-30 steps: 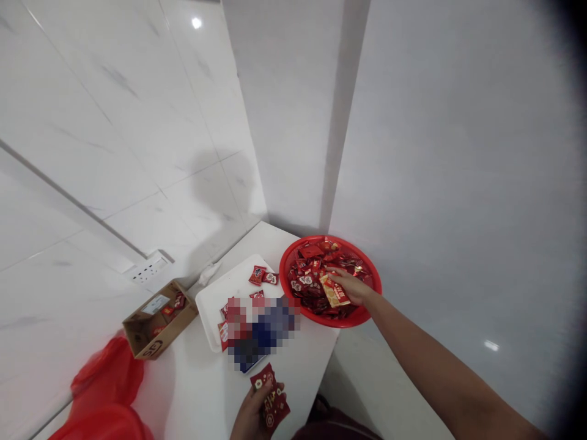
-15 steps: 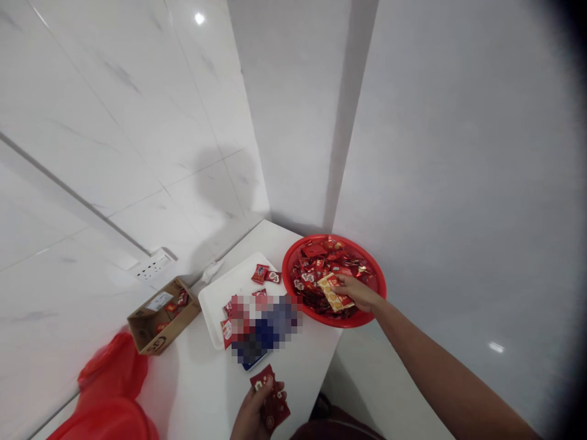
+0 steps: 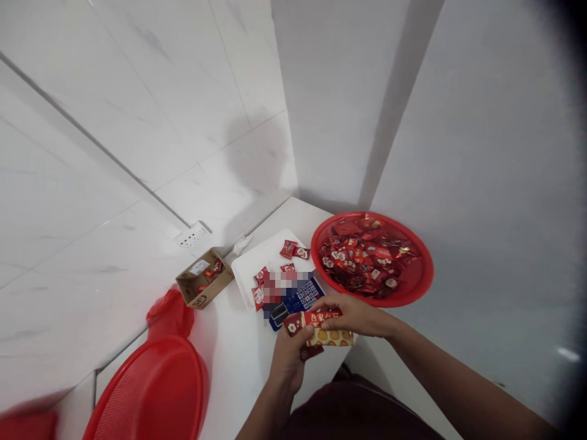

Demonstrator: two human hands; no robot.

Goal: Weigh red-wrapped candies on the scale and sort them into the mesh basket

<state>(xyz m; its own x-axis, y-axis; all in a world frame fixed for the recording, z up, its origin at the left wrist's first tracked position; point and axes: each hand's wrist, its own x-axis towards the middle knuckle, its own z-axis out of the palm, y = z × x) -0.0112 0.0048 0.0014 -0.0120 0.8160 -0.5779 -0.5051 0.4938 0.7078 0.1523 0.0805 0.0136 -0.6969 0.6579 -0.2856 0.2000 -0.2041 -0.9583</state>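
Note:
My left hand is closed on dark red snack packets. My right hand grips a red and yellow snack packet and has it against the packets in the left hand, so their edges overlap. Both hands meet over the front of the white table, just below a blue keypad panel with a dark display. Behind the panel lies a white tray with several small red packets on it; part of this area is pixelated. Beyond my right hand stands a red basket heaped with red packets.
A cardboard box with a few red packets stands by the wall at the left, below a socket strip. Nearer, at lower left, is another red basket beside a red plastic bag. Walls close in behind the table.
My right hand has come out of the basket with the red and yellow packet and moved to my left hand. My left hand has risen slightly. The view has shifted left.

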